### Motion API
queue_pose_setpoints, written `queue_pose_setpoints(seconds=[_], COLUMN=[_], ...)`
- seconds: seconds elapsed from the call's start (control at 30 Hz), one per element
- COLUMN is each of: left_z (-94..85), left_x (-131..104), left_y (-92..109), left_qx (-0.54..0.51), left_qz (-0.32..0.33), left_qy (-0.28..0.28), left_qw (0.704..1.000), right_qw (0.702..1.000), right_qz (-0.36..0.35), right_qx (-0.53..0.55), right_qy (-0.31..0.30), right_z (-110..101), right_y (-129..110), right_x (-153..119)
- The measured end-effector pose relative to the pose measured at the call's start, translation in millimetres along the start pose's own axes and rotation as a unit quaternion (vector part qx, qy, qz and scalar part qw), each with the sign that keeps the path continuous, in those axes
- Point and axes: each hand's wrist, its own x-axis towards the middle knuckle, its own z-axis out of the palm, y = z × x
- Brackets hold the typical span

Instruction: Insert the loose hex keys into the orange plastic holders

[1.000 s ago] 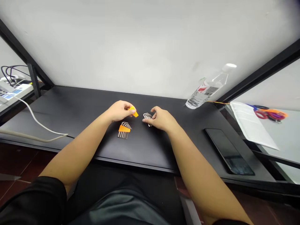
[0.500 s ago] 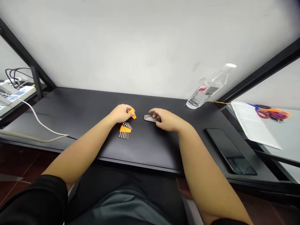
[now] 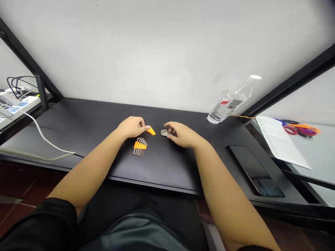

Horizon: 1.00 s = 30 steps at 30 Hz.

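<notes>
My left hand (image 3: pixel 132 127) pinches the end of a small orange holder (image 3: pixel 151 131) just above the black table. To its right, my right hand (image 3: pixel 180 134) has its thumb and fingers around a bundle of L-shaped metal hex keys (image 3: pixel 165 132), whose bent ends show on the left; its other ends are hidden under the hand. Nearer the front edge lies a second set of hex keys (image 3: pixel 138 152) fixed in an orange holder (image 3: pixel 140 145), below my left hand and touched by neither hand.
A clear plastic bottle (image 3: pixel 227 103) stands at the back right of the black table (image 3: pixel 162 167). A dark phone (image 3: pixel 255 170) lies at the right. White cables (image 3: pixel 42 134) cross the left side. Beyond the right edge are a white packet (image 3: pixel 282 143) and coloured loops (image 3: pixel 300 129).
The orange holder in my left hand has tilted and moved slightly right and down. My right hand has shifted a little left, its fingers closer around the hex keys.
</notes>
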Motion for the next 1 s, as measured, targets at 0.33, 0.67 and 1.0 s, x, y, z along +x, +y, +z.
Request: queue_pose_setpoints(seconds=[0.33, 0.67, 1.0], left_z=[-4.0, -6.4, 17.6], left_x=[-35, -45, -43], left_y=[-2, -19, -18], left_qx=[0.036, -0.072, -0.292], left_qz=[0.03, 0.071, 0.065], left_qy=[-0.117, -0.13, -0.088], left_qw=[0.992, 0.986, 0.95], right_qw=[1.0, 0.992, 0.994], right_qz=[-0.001, -0.07, -0.056], right_qx=[0.002, 0.031, 0.078], right_qy=[-0.003, 0.096, 0.06], right_z=[-9, -2, 41], right_y=[16, -27, -86], right_x=[-6, 1, 12])
